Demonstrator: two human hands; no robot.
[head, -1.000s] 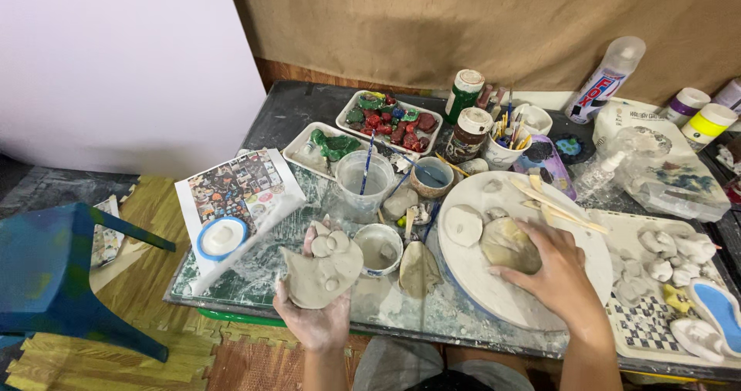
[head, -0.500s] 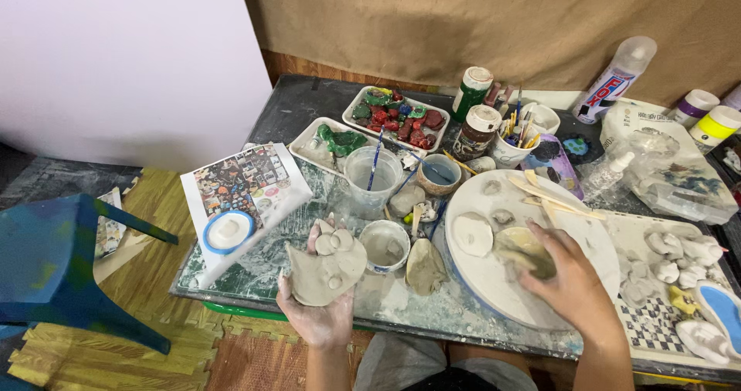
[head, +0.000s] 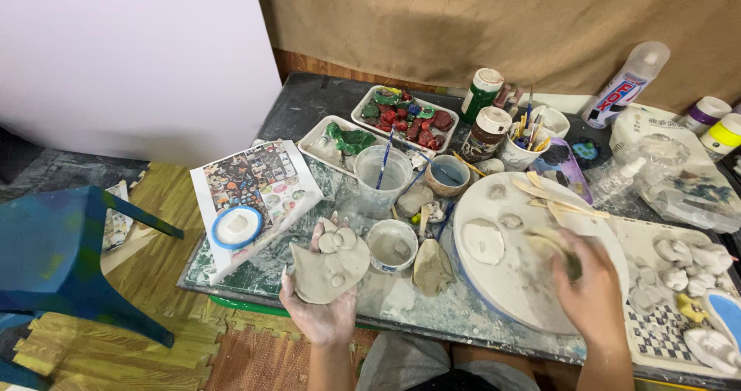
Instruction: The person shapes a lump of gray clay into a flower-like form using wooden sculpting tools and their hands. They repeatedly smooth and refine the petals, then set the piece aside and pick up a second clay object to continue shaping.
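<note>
My left hand lies palm up at the table's near edge and carries a flat grey clay slab with small clay balls pressed on it. My right hand is over the near right part of the round white board, fingers curled around a blurred lump of clay. A flat clay disc and small clay bits lie on the board. Wooden modelling sticks rest at its far side. A small cup of slip stands between my two hands.
A clear cup holding a brush, trays of painted clay pieces, paint bottles, a printed sheet with a blue-rimmed lid, and unpainted clay figures crowd the table. A blue stool stands on the floor at left.
My right hand has drawn back toward me across the board with the clay lump. The left hand keeps the slab almost still.
</note>
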